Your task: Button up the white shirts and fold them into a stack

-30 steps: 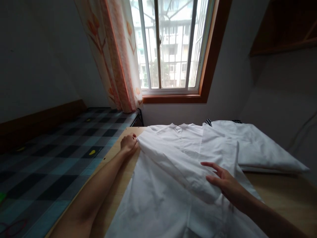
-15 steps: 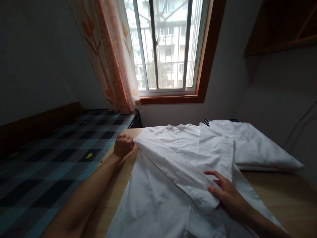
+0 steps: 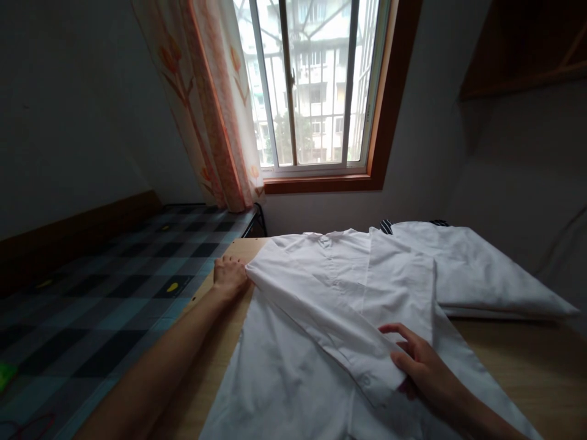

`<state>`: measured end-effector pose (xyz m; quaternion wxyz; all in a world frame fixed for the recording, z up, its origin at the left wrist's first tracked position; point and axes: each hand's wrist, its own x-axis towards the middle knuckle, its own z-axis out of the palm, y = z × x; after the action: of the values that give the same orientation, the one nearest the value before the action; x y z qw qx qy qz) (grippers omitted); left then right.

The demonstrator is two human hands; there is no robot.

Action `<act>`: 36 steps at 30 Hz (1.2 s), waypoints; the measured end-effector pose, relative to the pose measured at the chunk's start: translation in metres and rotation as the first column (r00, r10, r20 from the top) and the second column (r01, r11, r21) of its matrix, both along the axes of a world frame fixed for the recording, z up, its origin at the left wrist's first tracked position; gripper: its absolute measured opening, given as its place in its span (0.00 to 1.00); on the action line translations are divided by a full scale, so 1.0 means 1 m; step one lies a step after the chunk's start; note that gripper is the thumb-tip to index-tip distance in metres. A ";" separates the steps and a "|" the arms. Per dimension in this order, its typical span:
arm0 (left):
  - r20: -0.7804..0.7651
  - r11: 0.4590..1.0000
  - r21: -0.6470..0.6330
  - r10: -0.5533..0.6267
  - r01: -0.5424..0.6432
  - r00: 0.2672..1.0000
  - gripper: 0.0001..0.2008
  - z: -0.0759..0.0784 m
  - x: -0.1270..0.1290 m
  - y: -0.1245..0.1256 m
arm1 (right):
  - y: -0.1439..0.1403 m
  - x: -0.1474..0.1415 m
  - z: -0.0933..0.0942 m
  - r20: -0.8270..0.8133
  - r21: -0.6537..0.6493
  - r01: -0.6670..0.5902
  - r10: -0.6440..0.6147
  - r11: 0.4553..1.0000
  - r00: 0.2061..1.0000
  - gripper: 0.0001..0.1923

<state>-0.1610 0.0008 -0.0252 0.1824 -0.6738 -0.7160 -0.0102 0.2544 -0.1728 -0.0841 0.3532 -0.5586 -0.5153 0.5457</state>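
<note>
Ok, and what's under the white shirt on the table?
Under the white shirt is the wooden table; its bare wood shows on both sides. The shirt covers the middle, so I can't tell whether anything else is hidden there.

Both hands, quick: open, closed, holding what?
Left hand: closed, pinching the white cloth shirt.
Right hand: partly open at the white buttoned cuff; grip unclear.

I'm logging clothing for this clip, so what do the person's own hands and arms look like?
The left arm and right forearm are sleeveless where visible, tapering toward bare wrists. The left hand and right hand are ungloved. I see no watch or bracelet.
</note>
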 end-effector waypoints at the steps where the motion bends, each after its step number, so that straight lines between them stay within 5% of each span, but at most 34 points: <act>1: -0.001 1.000 -0.003 0.022 -0.022 1.000 0.14 0.004 0.003 0.001 | -0.001 0.000 0.000 0.013 0.006 -0.002 0.002 1.000 1.000 0.24; 7: 0.002 0.994 0.099 -0.040 0.039 0.999 0.19 0.049 0.055 0.007 | -0.005 -0.002 0.004 0.042 0.022 0.032 -0.033 0.999 0.999 0.25; 11: 0.120 0.991 0.018 -0.136 0.134 0.983 0.21 0.069 0.085 0.024 | -0.005 -0.004 0.013 0.099 0.010 0.012 -0.013 1.000 0.995 0.26; 15: 0.212 0.966 -0.139 -0.187 0.219 0.959 0.29 0.038 0.094 0.048 | -0.008 -0.002 0.015 0.296 0.082 -0.056 0.029 0.995 0.955 0.26; 19: 0.218 0.967 -0.234 -0.047 0.099 0.975 0.38 -0.020 0.081 0.062 | -0.012 0.009 0.009 0.574 0.176 -0.125 0.002 0.976 0.819 0.27; 22: 0.223 0.976 -0.202 -0.029 0.075 0.974 0.41 -0.044 0.069 0.066 | -0.008 0.017 0.014 0.721 0.221 -0.213 -0.012 0.952 0.693 0.28; 24: 0.238 0.980 -0.177 -0.052 0.095 0.970 0.40 -0.048 0.065 0.067 | 0.002 0.013 0.025 0.760 0.374 -0.276 -0.122 0.885 0.639 0.26; 26: 0.256 0.980 -0.168 -0.062 0.107 0.965 0.39 -0.047 0.065 0.067 | 0.015 -0.002 0.039 0.761 0.510 -0.397 -0.185 0.763 0.622 0.25; 30: 0.286 0.981 -0.158 -0.064 0.113 0.956 0.39 -0.045 0.068 0.065 | 0.040 -0.052 0.048 0.836 0.436 -0.719 0.052 0.541 0.546 0.35; 32: 0.293 0.983 -0.141 -0.070 0.115 0.953 0.38 -0.045 0.067 0.065 | 0.045 -0.070 0.041 0.851 0.341 -0.801 0.202 0.492 0.486 0.39; 36: 0.306 0.982 -0.098 -0.122 0.159 0.944 0.34 -0.044 0.061 0.067 | 0.038 -0.071 0.024 0.823 0.265 -0.830 0.333 0.491 0.460 0.40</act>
<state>-0.1005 0.0679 -0.0695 0.0297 -0.7237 -0.6847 -0.0811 0.1838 -0.1346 -0.0600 0.0775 -0.3237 -0.9258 0.1793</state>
